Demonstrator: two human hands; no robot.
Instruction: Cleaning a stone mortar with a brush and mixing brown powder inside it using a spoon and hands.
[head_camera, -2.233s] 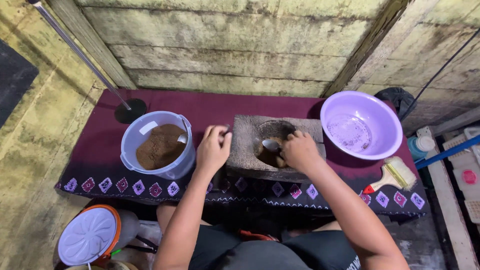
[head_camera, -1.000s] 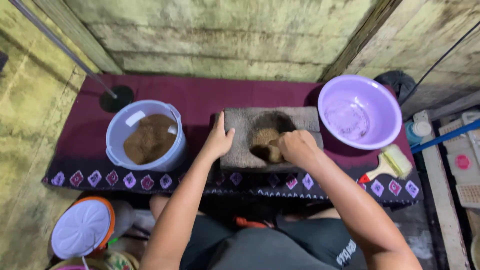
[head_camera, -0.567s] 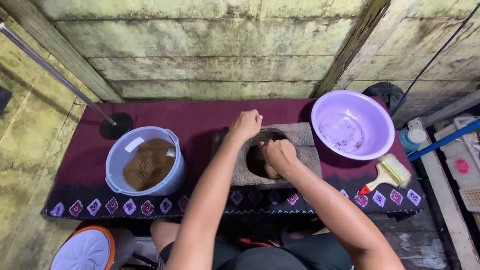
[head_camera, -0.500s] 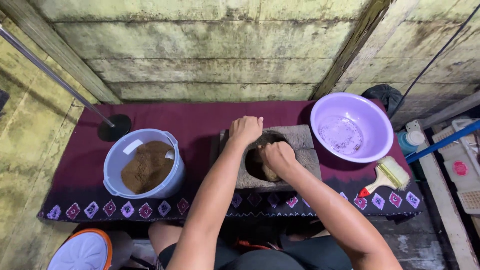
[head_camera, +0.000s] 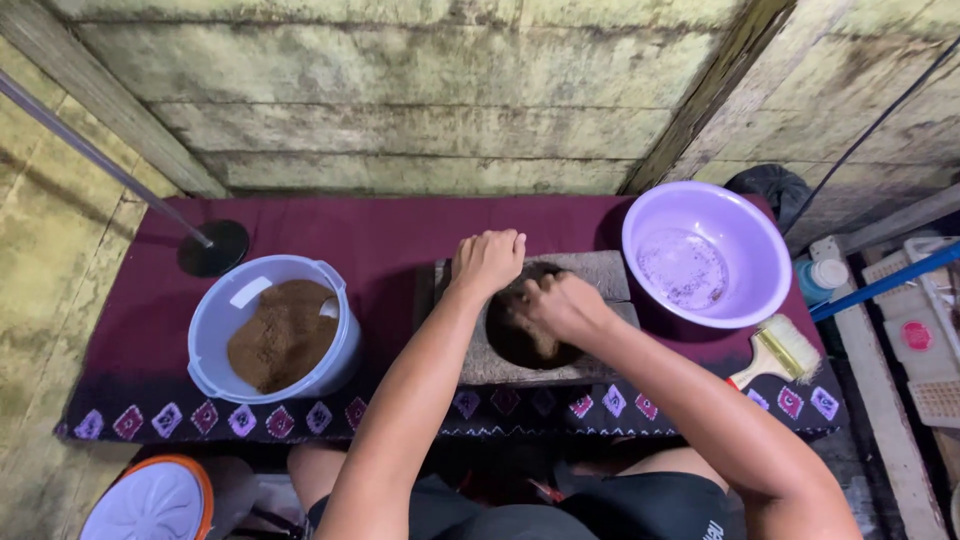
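A grey stone block (head_camera: 600, 275) with a round hollow (head_camera: 525, 345) holding brown powder sits on the maroon cloth (head_camera: 380, 235). My left hand (head_camera: 488, 260) rests closed on the block's far rim, beside the hollow. My right hand (head_camera: 560, 305) is down over the hollow with its fingers bunched; whether it holds anything I cannot make out. To the left stands a pale blue bucket (head_camera: 205, 330) with brown powder (head_camera: 280, 335) in it.
A lilac plastic basin (head_camera: 705, 250) stands right of the block, a flat brush (head_camera: 775, 355) in front of it. A dark round base with a metal pole (head_camera: 212, 247) is at the back left. An orange-rimmed white lid (head_camera: 150, 500) lies below the table edge.
My left hand moved from the block's left side to its far rim by the hollow. My right hand stays working in the hollow. The view shifted slightly.
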